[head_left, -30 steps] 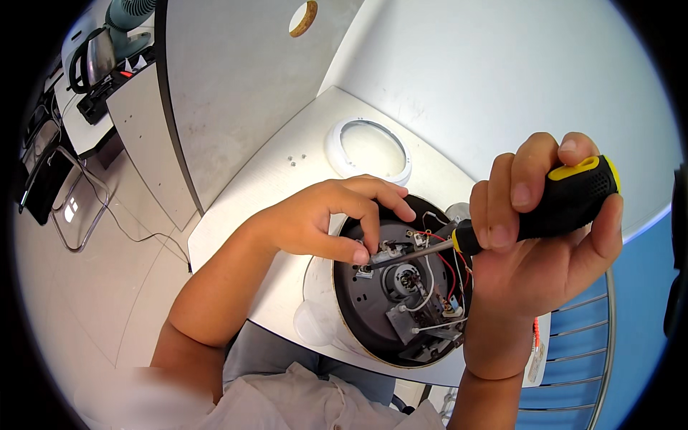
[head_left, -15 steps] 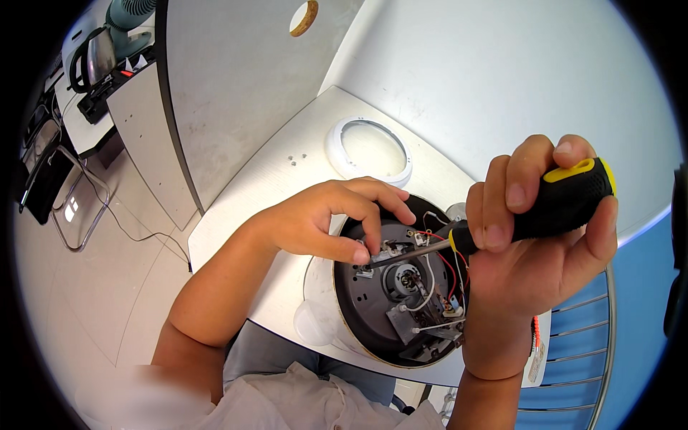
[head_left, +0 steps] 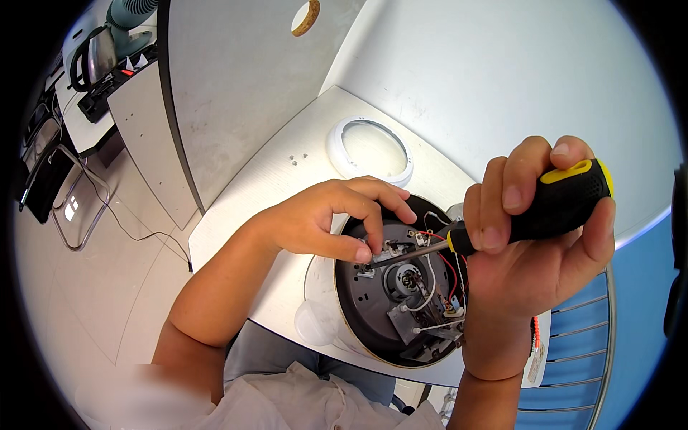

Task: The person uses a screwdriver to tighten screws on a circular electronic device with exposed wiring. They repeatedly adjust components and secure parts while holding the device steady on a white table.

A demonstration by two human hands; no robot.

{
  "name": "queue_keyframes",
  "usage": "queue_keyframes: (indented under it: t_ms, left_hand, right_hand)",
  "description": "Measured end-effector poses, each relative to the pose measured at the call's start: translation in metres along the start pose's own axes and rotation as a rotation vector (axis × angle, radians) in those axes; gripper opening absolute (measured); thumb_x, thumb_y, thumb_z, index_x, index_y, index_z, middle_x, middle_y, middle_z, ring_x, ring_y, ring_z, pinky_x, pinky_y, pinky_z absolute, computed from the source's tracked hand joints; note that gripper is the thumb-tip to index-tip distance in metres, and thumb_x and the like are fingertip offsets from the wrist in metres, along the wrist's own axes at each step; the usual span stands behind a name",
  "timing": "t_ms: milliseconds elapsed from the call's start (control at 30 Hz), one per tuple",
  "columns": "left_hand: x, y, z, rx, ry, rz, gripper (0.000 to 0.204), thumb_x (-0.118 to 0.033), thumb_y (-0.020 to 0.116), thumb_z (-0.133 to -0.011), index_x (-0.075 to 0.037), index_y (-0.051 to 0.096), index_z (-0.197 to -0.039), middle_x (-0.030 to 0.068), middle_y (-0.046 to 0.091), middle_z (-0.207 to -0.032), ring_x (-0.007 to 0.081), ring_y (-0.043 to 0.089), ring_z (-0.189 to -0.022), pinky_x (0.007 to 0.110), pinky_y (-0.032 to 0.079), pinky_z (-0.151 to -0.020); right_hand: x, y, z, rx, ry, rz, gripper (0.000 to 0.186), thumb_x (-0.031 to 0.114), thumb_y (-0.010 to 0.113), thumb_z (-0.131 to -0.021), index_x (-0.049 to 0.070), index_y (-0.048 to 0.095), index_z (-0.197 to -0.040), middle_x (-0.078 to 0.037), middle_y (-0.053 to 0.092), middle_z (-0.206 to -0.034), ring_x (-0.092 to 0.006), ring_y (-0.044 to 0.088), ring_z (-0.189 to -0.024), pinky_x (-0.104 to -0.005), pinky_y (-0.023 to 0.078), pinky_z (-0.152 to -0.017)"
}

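Black and yellow screwdriver (head_left: 555, 204) gripped by the handle in the right hand (head_left: 527, 269), with the shaft slanting down into an open round appliance (head_left: 365, 312) at the near side of a white tabletop (head_left: 272, 193). Left hand (head_left: 322, 222) reaching in over the rim from the other side, thumb and fingers right by the screwdriver's tip. Two hands apart from each other, and can't tell if pinching anything with the left, tbh.

Red wires (head_left: 454, 278) and white wires (head_left: 433, 283) running through the insides, pretty close to the shaft. White ring (head_left: 335, 152) lying just beyond the appliance, plus three tiny metal pieces (head_left: 294, 163) to the left of it. Grey partition (head_left: 244, 93) with a round hole blocking off the far left. Way past that: metal kettle (head_left: 102, 56), fan (head_left: 129, 36), and a cable (head_left: 143, 238) on the floor. Metal rails (head_left: 610, 322) over on the right.

Hard to make out: screwdriver tip, mostly lost beside the left thumb. Right side of the appliance covered by the right hand and wrist, fan chopped by the top edge, dark thing (head_left: 677, 251) at the right too cut off to identify
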State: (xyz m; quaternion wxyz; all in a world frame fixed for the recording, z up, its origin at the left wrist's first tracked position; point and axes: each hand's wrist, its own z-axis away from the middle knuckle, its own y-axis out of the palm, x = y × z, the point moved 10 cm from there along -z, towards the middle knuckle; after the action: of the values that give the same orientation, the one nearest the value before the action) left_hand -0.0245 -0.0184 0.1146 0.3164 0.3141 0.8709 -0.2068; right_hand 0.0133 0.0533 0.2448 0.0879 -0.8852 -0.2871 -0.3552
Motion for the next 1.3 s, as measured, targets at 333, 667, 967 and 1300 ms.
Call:
queue_keyframes:
  t_ms: [333, 667, 967, 1300]
  left_hand:
    - [-0.001, 0.0, 0.0, 0.003, 0.011, -0.023, 0.017, -0.022, 0.069, -0.072, -0.006, 0.065, -0.071, 0.015, 0.058, -0.113, 0.0343, 0.041, -0.122, 0.047, 0.03, -0.1]
    - [-0.001, 0.002, 0.0, 0.013, 0.005, -0.014, 0.018, -0.023, 0.07, -0.072, -0.006, 0.066, -0.074, 0.0139, 0.056, -0.115, 0.0329, 0.041, -0.122, 0.044, 0.03, -0.1]
    - [-0.002, 0.004, 0.0, 0.027, -0.018, 0.006, 0.013, -0.018, 0.069, -0.071, -0.006, 0.065, -0.075, 0.0126, 0.056, -0.116, 0.0324, 0.041, -0.122, 0.043, 0.03, -0.102]
    - [-0.003, 0.005, 0.0, 0.039, 0.01, -0.007, 0.019, -0.023, 0.071, -0.07, -0.005, 0.066, -0.074, 0.0135, 0.056, -0.116, 0.0327, 0.041, -0.121, 0.043, 0.031, -0.1]
  right_hand:
    - [0.002, 0.006, 0.004, -0.016, -0.001, 0.018, 0.041, 0.042, 0.035, -0.092, 0.005, 0.045, -0.106, -0.009, 0.047, -0.075, -0.0125, 0.042, -0.048, -0.0227, 0.035, -0.039]
    - [0.0, 0.009, 0.003, 0.016, 0.025, 0.033, 0.042, 0.043, 0.037, -0.092, 0.005, 0.045, -0.107, -0.01, 0.048, -0.076, -0.0133, 0.042, -0.047, -0.0235, 0.035, -0.039]
    - [-0.003, 0.003, 0.006, -0.124, 0.023, 0.177, 0.046, 0.042, 0.037, -0.094, 0.004, 0.039, -0.12, -0.01, 0.049, -0.08, -0.0146, 0.047, -0.056, -0.0252, 0.041, -0.05]
    - [0.007, -0.001, 0.002, -0.089, -0.02, 0.332, 0.031, 0.03, 0.052, -0.085, 0.007, 0.042, -0.104, -0.011, 0.048, -0.102, -0.0231, 0.057, -0.086, -0.0374, 0.051, -0.08]
